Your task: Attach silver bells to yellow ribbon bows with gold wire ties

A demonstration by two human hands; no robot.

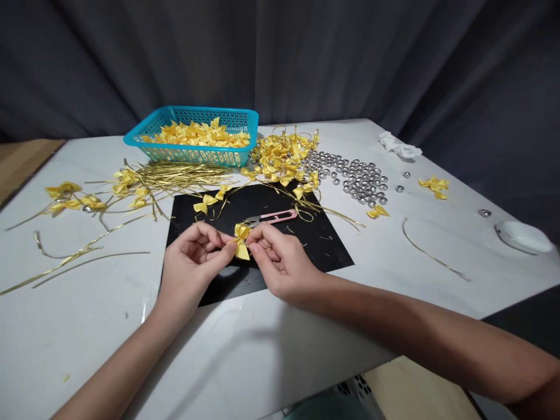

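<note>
In the head view, our left hand [191, 259] and right hand [283, 259], closed to fingertip pinches, hold a yellow bow [242, 251] from either side over the black mat [336, 254]. Its long axis runs near to far, one flared end pointing toward us.

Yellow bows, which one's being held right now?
The yellow bow over the black mat, pinched by left hand and right hand; all other bows lie unheld.

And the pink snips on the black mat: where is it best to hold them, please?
Probably grip the snips by the pink handle, coming from the right: it lies on that side, while the metal blade points left, towards the held yellow bow.
</note>
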